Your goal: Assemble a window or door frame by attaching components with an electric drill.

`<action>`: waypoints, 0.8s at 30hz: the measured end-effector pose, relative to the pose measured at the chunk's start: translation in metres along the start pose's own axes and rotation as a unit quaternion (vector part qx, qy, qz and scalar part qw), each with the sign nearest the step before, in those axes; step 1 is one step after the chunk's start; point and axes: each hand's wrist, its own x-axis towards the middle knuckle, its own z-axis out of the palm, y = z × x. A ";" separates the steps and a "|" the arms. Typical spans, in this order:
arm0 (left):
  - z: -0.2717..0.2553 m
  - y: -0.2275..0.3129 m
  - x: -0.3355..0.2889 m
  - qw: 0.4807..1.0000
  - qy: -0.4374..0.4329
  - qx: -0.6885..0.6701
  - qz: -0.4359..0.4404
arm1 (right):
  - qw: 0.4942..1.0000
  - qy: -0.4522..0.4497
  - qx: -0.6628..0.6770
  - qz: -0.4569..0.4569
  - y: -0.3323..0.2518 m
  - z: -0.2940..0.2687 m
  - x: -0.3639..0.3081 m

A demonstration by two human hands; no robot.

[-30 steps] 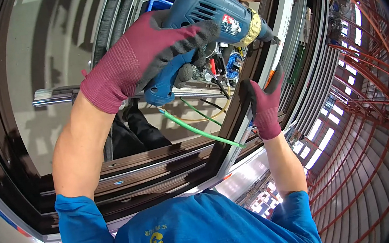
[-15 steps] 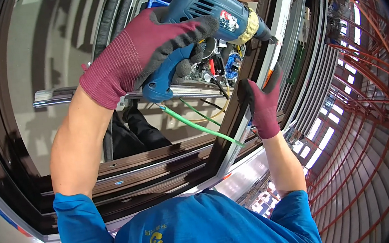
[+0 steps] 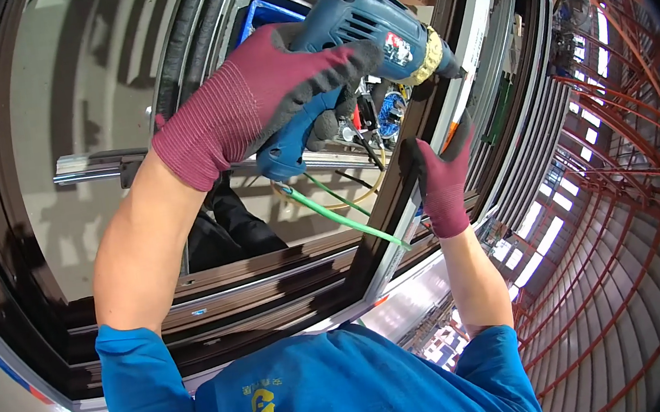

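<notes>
My left hand, in a maroon and grey work glove, is closed round the handle of a blue power drill. Yellow tape wraps the drill's front, and its dark nose points right, its tip at the brown window frame's right-hand bar; whether it touches cannot be made out. A green cable runs from the handle's base toward that bar. Lower down, my right hand, gloved alike, grips the same bar, thumb on its inner side and fingers over the pale outer strip. Its fingertips are partly hidden.
Through the frame opening show a blue bin, loose tools and a metal rail. The frame's lower bars cross in front of me. Several long profiles lie beyond the right bar, and red steel racking stands farther right.
My left hand and the drill have shifted slightly right and down, with the nose still at the right bar. My right hand has slid slightly left, still on the bar.
</notes>
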 end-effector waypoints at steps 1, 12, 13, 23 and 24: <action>0.000 0.000 0.000 1.000 -0.005 0.027 -0.004 | 1.000 -0.003 0.017 0.020 -0.001 -0.001 -0.001; 0.020 -0.003 0.002 0.999 0.002 0.035 -0.013 | 1.000 -0.004 0.015 0.024 -0.004 -0.013 -0.001; 0.020 -0.004 0.002 0.999 0.003 0.035 -0.017 | 1.000 -0.005 0.003 0.021 -0.005 -0.014 -0.001; 0.004 0.001 0.005 0.998 0.055 0.039 -0.014 | 0.998 -0.013 0.043 0.043 -0.012 0.000 0.004; -0.002 0.003 0.007 0.999 0.023 0.036 -0.010 | 0.998 -0.013 0.043 0.042 -0.011 0.003 0.006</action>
